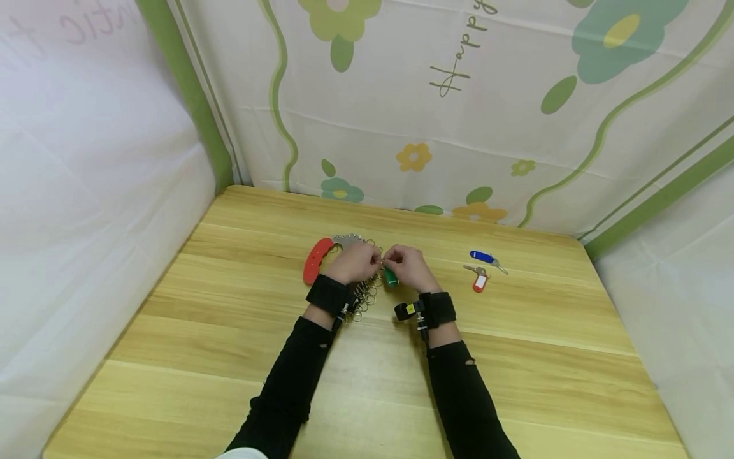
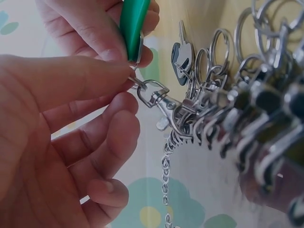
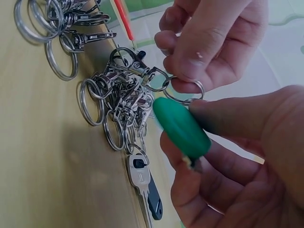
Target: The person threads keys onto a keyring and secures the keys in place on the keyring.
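Observation:
In the left wrist view, my left hand (image 2: 57, 123) pinches a small metal split ring between thumb and forefinger. That split ring (image 3: 203, 89) is linked to a silver swivel clasp (image 2: 166, 107), which hooks onto the crowded key holder. My right hand (image 1: 411, 268) holds a green key tag (image 3: 180, 127), its thumb tip right at the split ring's edge. Both hands' fingertips nearly meet beside the holder's red handle (image 1: 316, 261). Many clasps and rings hang from the holder's metal plate (image 1: 347, 240); a key (image 3: 139, 173) with a black tag dangles among them.
Right of the hands, a blue-tagged key (image 1: 482, 256) and a red-tagged key (image 1: 480, 282) lie on the wooden table (image 1: 367, 395). White printed curtains (image 1: 367, 108) enclose the table at the back and both sides.

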Demonstrator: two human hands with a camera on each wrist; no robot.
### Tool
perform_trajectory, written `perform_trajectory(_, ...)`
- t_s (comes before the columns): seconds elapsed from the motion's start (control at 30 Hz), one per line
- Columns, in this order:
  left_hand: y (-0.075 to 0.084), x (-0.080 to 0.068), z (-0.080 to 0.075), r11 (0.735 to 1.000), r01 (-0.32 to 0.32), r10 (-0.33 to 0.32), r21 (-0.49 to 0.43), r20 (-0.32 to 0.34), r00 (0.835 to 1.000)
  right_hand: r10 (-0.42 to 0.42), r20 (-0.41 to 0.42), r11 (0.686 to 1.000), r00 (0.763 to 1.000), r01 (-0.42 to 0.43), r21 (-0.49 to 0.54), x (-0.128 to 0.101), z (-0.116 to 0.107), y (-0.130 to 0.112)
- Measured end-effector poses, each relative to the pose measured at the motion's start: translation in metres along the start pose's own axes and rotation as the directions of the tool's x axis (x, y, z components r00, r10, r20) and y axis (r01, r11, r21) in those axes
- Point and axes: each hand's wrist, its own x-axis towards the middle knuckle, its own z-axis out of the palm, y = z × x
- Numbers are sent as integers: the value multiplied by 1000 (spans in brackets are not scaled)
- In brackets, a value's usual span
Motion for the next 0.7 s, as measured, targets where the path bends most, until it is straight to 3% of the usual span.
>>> perform_trajectory(0.5,2,-1,0,999,38,-38,-4,-2,999,-17,19,1000,1000,17,-9,0,0,0)
perform_trajectory(0.7,2,-2,-1,1000,20,-20,-3,-28,999,-4,10,1000,1000,4,0,0,0,-1)
